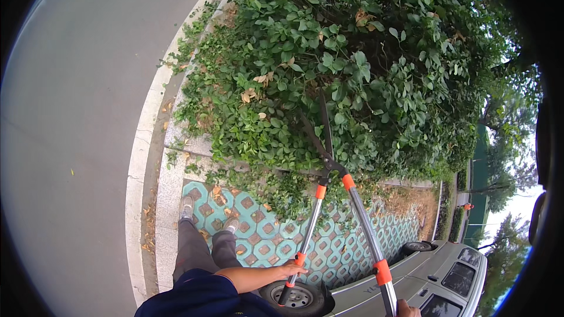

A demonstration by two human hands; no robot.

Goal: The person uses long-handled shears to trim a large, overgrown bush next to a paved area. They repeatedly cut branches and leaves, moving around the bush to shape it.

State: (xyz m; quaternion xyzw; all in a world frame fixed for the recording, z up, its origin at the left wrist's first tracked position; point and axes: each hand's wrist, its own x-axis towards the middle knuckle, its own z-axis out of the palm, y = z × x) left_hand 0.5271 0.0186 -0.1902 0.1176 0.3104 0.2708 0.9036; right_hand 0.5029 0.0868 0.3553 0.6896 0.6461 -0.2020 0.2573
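Note:
A pair of long-handled hedge shears (327, 158) stretches from my hands up to a dense, broad-leaved hedge (317, 61). Its dark blades are spread apart, and their tips reach in among the leaves. My left hand (294, 268) grips the left tubular metal handle by its orange collar. My right hand (408, 309), partly cut off by the bottom edge of the view, holds the lower part of the right handle (365, 224). The two handles diverge towards me. Cut leafy sprigs (286, 196) lie along the hedge's foot.
Green-painted grid pavers (264, 229) lie under my shoes (187, 207). A silver van (405, 281) is parked close on the right, one wheel (297, 295) beside my left hand. A kerb (143, 154) borders the grey road (79, 141) on the left. Far off is a small orange figure (468, 206).

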